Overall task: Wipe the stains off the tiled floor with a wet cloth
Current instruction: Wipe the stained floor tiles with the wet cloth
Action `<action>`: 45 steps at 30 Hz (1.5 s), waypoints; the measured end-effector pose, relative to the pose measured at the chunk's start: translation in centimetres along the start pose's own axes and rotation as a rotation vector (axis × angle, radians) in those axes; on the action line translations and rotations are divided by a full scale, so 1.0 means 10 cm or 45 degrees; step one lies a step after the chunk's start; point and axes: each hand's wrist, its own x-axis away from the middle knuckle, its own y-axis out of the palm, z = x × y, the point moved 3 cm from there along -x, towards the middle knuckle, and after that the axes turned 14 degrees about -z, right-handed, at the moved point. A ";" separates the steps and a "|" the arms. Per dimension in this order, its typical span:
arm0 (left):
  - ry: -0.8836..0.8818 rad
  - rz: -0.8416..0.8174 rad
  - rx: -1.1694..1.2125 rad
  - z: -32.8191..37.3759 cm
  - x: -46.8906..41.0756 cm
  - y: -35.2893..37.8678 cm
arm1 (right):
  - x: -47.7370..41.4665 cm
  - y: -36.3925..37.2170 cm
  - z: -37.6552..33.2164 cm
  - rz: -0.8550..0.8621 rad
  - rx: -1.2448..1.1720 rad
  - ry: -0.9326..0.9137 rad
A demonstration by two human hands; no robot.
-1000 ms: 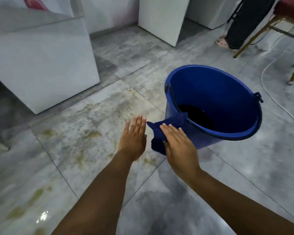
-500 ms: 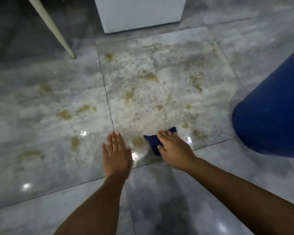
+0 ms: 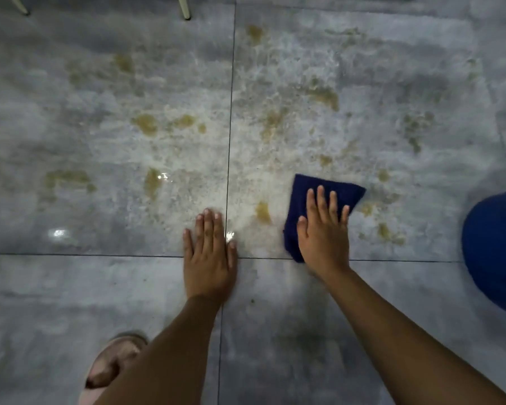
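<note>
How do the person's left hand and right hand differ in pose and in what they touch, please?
The left hand rests flat on bare tile, across a grout line; the right hand presses flat on the dark blue cloth. The left hand's fingers lie close together; the right hand's are slightly spread. The right hand is nearer the blue bucket than the left hand. Both are palm down with straight fingers.
</note>
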 end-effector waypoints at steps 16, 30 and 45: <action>-0.014 0.029 0.021 -0.03 -0.01 0.01 | 0.06 0.09 -0.11 0.112 0.080 -0.328; -0.019 0.029 0.038 -0.03 -0.01 0.01 | -0.10 0.01 0.18 0.200 0.012 -0.080; 0.162 -0.139 -0.052 0.57 -0.79 -0.31 | 0.22 0.20 0.27 0.187 -0.040 0.123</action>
